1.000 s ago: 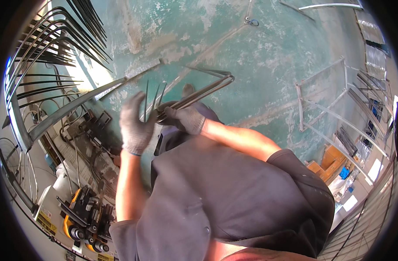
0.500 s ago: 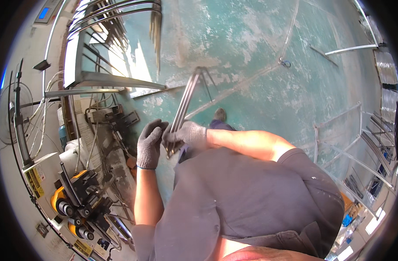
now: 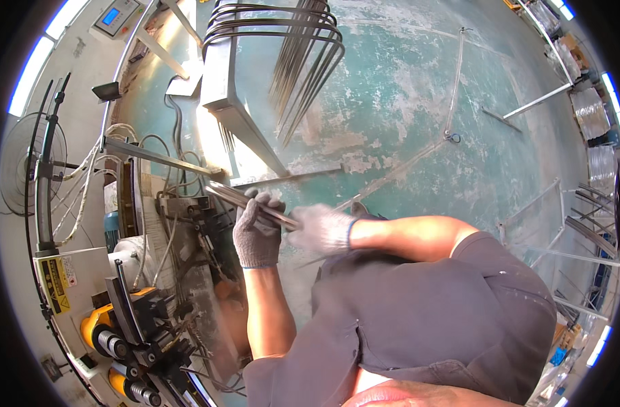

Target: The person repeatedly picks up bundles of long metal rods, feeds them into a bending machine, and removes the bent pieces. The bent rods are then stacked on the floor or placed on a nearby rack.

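The bundle of metal rods (image 3: pixel 230 195) was in front of the person, a little left of the body, and it sloped from the upper left down to the right. The left hand (image 3: pixel 257 230), in a grey glove, had its fingers curled around the rods, holding them together. The right hand (image 3: pixel 320 228), gloved also, was at the lower right end of the bundle; it was blurred, so one cannot tell how firmly its fingers were closed.

The rods looked thin, stiff and not fragile, and probably of moderate weight as a group. Their smooth surface suggested that one rod could slide along another, so the surest hold would be around the whole bundle near its middle, with a second support close to the end.

About the edges: the upper left end of the rods appeared near the tip of a metal bar (image 3: pixel 162 159), though whether they touched cannot be told. Below this, on the left, was the machinery (image 3: pixel 201 230) with dark, hard corners. Ahead stood a steel beam (image 3: pixel 218 74), from which many bent rods (image 3: pixel 303 61) were hanging. The widest room for moving was over the green floor (image 3: pixel 405 163), ahead and to the right.
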A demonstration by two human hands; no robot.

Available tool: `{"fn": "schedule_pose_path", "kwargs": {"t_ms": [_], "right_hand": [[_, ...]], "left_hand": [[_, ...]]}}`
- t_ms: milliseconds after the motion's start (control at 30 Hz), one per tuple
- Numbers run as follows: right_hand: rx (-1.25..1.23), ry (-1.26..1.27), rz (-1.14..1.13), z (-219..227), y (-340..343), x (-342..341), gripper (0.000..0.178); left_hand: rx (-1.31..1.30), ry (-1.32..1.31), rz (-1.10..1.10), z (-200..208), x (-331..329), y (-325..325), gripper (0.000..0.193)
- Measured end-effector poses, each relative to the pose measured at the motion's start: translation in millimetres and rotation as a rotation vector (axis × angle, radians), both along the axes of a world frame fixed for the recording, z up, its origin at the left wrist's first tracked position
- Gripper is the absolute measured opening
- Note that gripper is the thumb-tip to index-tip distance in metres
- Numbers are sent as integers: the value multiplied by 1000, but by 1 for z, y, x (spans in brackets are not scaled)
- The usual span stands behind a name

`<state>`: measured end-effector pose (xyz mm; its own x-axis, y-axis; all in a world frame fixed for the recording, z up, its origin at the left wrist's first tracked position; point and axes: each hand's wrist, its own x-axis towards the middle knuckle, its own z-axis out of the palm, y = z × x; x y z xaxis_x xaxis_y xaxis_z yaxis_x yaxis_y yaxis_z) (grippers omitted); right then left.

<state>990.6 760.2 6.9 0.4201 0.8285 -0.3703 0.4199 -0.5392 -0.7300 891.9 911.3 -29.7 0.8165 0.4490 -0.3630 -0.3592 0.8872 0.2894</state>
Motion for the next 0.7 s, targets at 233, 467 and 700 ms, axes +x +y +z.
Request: {"fn": "schedule_pose_path", "kwargs": {"t_ms": [233, 467, 700], "right_hand": [[312, -590, -70, 82, -3, 98, 20], [405, -746, -247, 102, 32, 223, 23], [630, -1373, -104, 65, 126, 267, 48]], "left_hand": [[687, 137, -47, 114, 73, 27, 39], [1106, 255, -159, 170, 146, 36, 38], [1335, 363, 285, 180, 152, 42, 28]]}}
